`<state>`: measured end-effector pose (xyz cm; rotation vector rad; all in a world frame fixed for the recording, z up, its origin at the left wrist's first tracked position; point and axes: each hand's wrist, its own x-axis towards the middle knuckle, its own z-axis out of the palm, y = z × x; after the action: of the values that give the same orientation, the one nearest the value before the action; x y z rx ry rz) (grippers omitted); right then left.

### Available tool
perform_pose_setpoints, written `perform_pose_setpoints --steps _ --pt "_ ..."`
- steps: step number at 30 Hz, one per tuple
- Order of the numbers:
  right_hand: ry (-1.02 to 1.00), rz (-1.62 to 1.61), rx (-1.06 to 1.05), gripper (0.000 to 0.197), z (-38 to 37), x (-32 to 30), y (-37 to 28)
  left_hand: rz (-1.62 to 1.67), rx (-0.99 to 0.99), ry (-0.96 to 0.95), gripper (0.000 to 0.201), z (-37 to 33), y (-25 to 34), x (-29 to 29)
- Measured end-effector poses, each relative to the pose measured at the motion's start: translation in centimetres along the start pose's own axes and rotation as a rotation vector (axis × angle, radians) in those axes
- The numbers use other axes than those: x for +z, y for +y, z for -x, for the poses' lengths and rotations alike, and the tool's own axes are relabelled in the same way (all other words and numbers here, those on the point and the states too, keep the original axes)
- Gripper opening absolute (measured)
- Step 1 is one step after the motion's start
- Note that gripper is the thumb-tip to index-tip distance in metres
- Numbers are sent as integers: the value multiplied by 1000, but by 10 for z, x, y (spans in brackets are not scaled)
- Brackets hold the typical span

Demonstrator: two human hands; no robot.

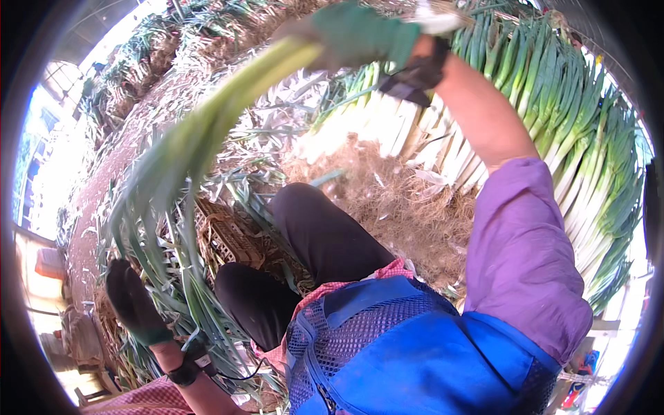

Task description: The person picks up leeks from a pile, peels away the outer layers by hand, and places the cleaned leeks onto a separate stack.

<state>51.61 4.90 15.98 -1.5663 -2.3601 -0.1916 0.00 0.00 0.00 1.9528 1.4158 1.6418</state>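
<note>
Raised high at the top, my right hand (363,38) wears a green glove and is closed around a leek (235,104). Its long green leaves hang down and left, smeared by motion. What lies inside the fist is hidden. At the lower left, my left hand (135,304) wears a dark glove. Its fingers are stretched out flat, with nothing seen in them. Beside that hand lies a heap of loose leek leaves (204,311), just under the tips of the hanging ones.
A long row of leeks (532,76) curves along the right, white ends inward. Matted dry roots (387,197) lie before my knees. A brown slatted crate (228,235) stands left of them. Leaf scraps litter the ground; more leek bundles (131,76) lie at the far left.
</note>
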Motion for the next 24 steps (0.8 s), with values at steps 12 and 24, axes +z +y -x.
perform_pose_setpoints --steps 12,24 --pt "550 -254 1210 91 101 127 190 293 -366 25 34 28 -69 24" --pt "400 -264 1614 113 138 228 224 193 -625 -122 29 67 -98 28"
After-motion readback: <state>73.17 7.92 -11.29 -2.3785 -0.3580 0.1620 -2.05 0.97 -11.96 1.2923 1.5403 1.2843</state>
